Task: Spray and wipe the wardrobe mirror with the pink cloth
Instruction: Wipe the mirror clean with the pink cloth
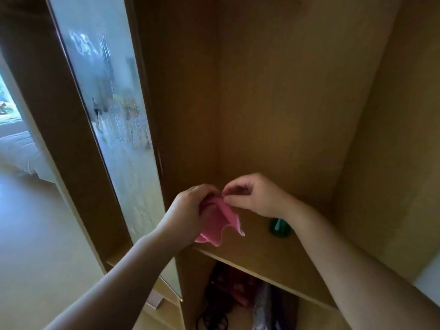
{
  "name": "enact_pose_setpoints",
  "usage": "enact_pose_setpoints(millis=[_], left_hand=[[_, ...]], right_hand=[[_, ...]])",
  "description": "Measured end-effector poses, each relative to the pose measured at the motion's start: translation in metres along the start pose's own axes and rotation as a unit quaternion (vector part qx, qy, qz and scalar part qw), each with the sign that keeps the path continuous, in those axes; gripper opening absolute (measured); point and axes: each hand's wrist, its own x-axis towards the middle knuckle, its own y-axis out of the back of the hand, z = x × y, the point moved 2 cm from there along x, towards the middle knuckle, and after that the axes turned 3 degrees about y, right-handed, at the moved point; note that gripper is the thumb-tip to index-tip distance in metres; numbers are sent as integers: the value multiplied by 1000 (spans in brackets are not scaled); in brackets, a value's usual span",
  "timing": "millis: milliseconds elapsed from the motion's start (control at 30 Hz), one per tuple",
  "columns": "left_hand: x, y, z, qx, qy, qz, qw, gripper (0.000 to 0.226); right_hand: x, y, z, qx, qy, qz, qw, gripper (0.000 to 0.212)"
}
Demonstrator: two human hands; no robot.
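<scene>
A home bedroom: wardrobe [285, 91] with mirror [107, 103], probably a white bed [19, 148] beyond.

Both bare forearms reach forward, the left hand [188, 210] curled round the cloth [228, 220], the right hand [252, 196] pinching its top edge between thumb and forefinger, hands close together

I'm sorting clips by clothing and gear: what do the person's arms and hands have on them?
Nothing that shows. The left hand and right hand are gloveless, and both forearms are uncovered to the frame's edge: no sleeve, watch or bracelet in view. No ring can be made out.
</scene>
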Motion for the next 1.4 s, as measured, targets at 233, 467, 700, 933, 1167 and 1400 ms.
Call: enact_pose_setpoints(millis=[233, 467, 700, 933, 1167, 1400], left_hand=[[-16, 60, -20, -9, -24, 9, 1000, 21], [-56, 155, -84, -32, -13, -4, 999, 22], [-86, 244, -145, -77, -1, -66, 995, 40], [-83, 270, -175, 1, -146, -35, 989, 89], [-41, 284, -165, -65, -202, 91, 973, 32], [4, 305, -146, -210, -168, 122, 955, 21]], right_hand=[[8, -40, -49, -2, 3, 1, 1000, 21], [52, -128, -121, -12, -14, 97, 995, 17], [97, -191, -196, 10, 15, 111, 994, 18], [131, -192, -232, 130, 18, 150, 980, 23], [160, -161, -237, 201, 24, 210, 956, 26], [170, -132, -253, 314, 41, 200, 927, 27]])
